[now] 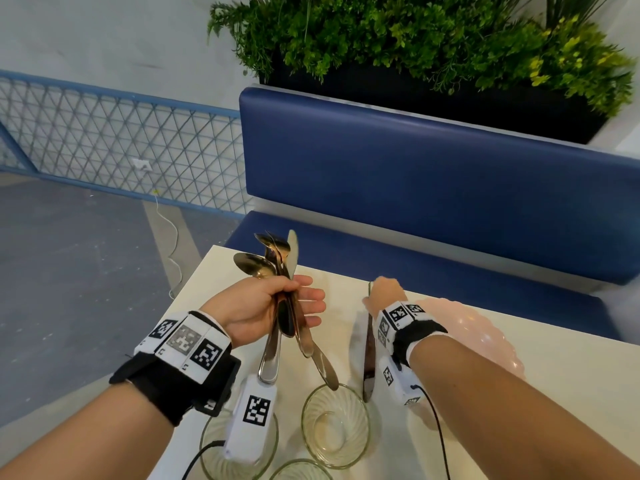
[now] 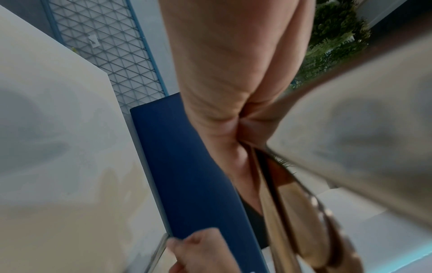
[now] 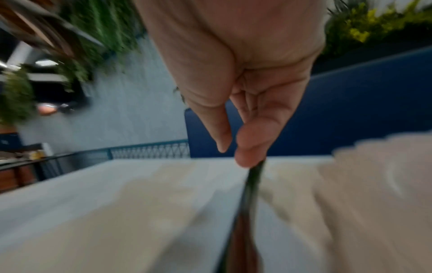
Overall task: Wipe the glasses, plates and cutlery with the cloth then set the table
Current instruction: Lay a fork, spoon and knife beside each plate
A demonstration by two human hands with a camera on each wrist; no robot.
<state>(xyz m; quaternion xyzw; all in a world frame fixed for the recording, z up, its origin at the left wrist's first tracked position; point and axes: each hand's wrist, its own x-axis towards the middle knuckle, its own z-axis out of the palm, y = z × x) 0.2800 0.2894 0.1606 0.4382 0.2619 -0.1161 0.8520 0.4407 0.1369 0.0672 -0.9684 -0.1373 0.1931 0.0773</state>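
**Table-setting stock: cutlery in both hands, glassware and plate on the table**

Landmark: pink plate (image 1: 485,341), scallop-edged, lying flat on the pale table (image 1: 571,393) toward its bench side.

1. Right hand (image 1: 384,292): above the table just left of the plate. Fingers and thumb pinch one end of a single knife (image 1: 369,358); the wrist view shows the fingertips (image 3: 250,147) closed on the thin dark metal. The knife runs from the hand back toward the person along the plate's left edge, its near end above the table. Whether it touches the table cannot be told.

2. Left hand (image 1: 263,306): well left of the plate, raised near the table's left edge. Thumb and palm clamp a cutlery bundle (image 1: 284,296) of gold-toned spoons and at least one knife, with the outer fingers stretched out straight. Bowls and blade point away from the person; handles hang down toward the glasses.

3. Glass bowls, clear and ribbed: one (image 1: 336,427) nearer the person than the plate and left of it; a second (image 1: 214,455) further left, partly hidden by the wrist device; a third rim (image 1: 298,469) at the picture's lower edge.

4. Blue bench (image 1: 415,174): beyond the plate, across the table.

5. Planter of greenery (image 1: 415,36): behind the bench back.
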